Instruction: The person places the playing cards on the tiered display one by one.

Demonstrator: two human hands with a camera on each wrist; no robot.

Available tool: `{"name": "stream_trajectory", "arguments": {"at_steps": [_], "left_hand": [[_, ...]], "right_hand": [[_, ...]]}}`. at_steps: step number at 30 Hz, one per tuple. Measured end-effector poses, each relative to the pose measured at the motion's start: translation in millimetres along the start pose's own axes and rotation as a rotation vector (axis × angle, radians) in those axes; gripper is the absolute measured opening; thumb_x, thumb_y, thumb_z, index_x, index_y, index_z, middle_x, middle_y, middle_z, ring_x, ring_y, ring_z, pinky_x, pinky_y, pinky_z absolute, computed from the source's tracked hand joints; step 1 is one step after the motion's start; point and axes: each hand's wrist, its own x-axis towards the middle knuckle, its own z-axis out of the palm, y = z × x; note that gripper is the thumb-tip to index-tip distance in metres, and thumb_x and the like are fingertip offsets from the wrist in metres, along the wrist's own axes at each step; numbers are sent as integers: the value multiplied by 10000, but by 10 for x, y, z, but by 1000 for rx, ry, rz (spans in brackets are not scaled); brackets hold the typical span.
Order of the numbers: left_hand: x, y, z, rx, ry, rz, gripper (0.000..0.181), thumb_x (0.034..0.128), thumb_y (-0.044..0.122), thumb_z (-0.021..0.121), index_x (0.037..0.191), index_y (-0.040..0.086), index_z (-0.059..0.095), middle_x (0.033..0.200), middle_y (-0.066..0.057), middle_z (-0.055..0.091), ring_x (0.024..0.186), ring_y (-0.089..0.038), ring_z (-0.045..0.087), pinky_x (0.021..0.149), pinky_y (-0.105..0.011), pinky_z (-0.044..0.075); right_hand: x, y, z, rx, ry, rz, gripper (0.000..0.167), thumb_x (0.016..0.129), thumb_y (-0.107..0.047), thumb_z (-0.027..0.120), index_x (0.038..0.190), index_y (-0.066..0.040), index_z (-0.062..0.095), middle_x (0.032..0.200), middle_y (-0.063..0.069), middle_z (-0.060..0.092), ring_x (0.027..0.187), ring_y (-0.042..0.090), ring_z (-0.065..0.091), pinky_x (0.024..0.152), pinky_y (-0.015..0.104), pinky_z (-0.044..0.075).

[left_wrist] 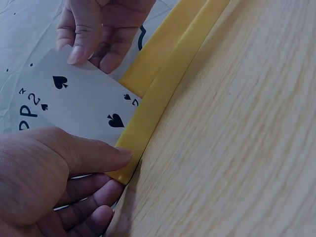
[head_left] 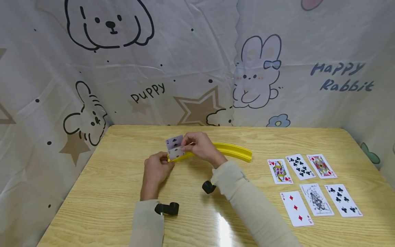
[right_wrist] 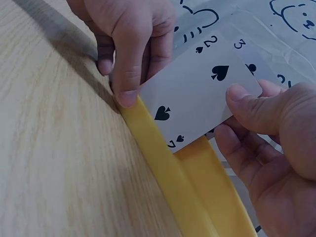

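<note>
A curved yellow card holder (head_left: 232,150) lies on the table. My left hand (head_left: 156,170) grips its left end, thumb on the front face in the left wrist view (left_wrist: 34,173). With thumb and fingers my right hand (head_left: 200,146) pinches the two of spades (right_wrist: 190,98), whose lower edge meets the holder's groove. Behind it stands a three of clubs (head_left: 174,141), partly covered by the two; whether the right fingers also touch it, I cannot tell.
At the right of the table, face-up cards lie in two rows, among them a queen (head_left: 280,171), a three of diamonds (head_left: 296,208), a joker (head_left: 316,199) and a seven of clubs (head_left: 343,200). A printed cloth (head_left: 197,68) hangs behind the table (head_left: 108,206).
</note>
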Motion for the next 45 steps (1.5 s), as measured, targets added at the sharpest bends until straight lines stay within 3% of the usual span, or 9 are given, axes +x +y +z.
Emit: {"name": "stream_trajectory", "arguments": {"at_steps": [7, 20, 28, 35, 45], "left_hand": [[-11, 13, 9, 3, -5, -2, 390, 814, 73, 807, 1163, -56, 689, 995, -169, 700, 888, -258, 678, 790, -411, 551], [-5, 3, 39, 2, -19, -17, 390, 829, 81, 801, 1179, -46, 687, 1003, -160, 698, 895, -254, 666, 790, -409, 545], [5, 7, 5, 9, -16, -1, 371, 823, 73, 795, 1160, -46, 697, 982, -158, 699, 880, -251, 664, 781, -413, 540], [6, 10, 3, 4, -17, -12, 367, 832, 75, 786, 1168, -43, 694, 996, -160, 692, 886, -255, 660, 786, -415, 538], [9, -2, 12, 6, -24, -26, 414, 845, 77, 781, 1218, -58, 665, 1022, -175, 692, 906, -260, 667, 798, -412, 542]], "right_hand": [[-15, 21, 22, -51, 25, 15, 101, 874, 31, 737, 827, -39, 681, 843, 43, 655, 810, 183, 602, 669, 266, 513], [-66, 20, -24, -96, 44, 78, 81, 873, -18, 760, 930, -46, 710, 913, 41, 685, 844, 183, 651, 716, 284, 543], [-85, 17, -115, -107, 53, 84, 75, 888, -81, 765, 938, -49, 720, 904, 18, 695, 839, 179, 660, 732, 295, 548], [-149, 33, -216, -158, 50, 77, 185, 913, -117, 746, 1047, 10, 727, 961, 17, 702, 867, 185, 640, 792, 306, 537], [-305, 16, -383, -206, 54, 93, 196, 922, -138, 739, 1083, -27, 728, 1008, 19, 700, 895, 177, 641, 811, 318, 536]]}}
